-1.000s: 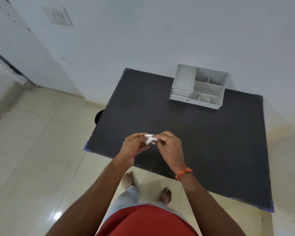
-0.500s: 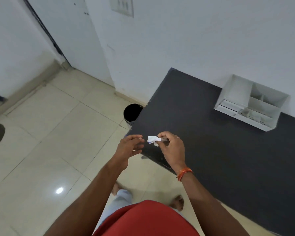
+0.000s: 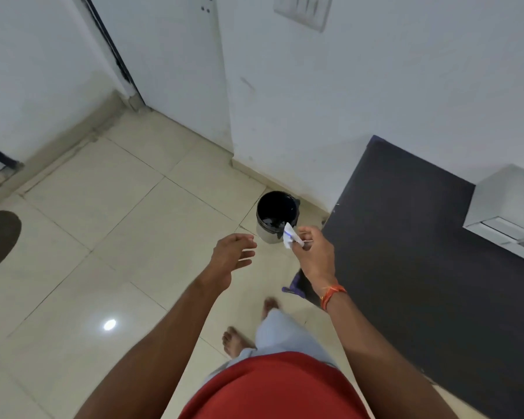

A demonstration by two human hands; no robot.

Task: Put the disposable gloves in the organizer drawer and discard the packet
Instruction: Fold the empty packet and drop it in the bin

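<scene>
My right hand pinches a small white packet with a blue mark, held in the air just right of and nearer than a black-lined bin on the floor. My left hand hangs open and empty to the left of the packet, fingers apart. The white organizer stands at the far right on the black table, partly cut off by the frame edge. No gloves are visible.
The bin stands against the white wall at the table's left corner. Cream floor tiles spread to the left. A door frame rises at the upper left. My bare feet show below my hands.
My view has swung left from the table toward the floor and bin. My left hand let go of the packet and opened; my right hand carried the packet beside the bin.
</scene>
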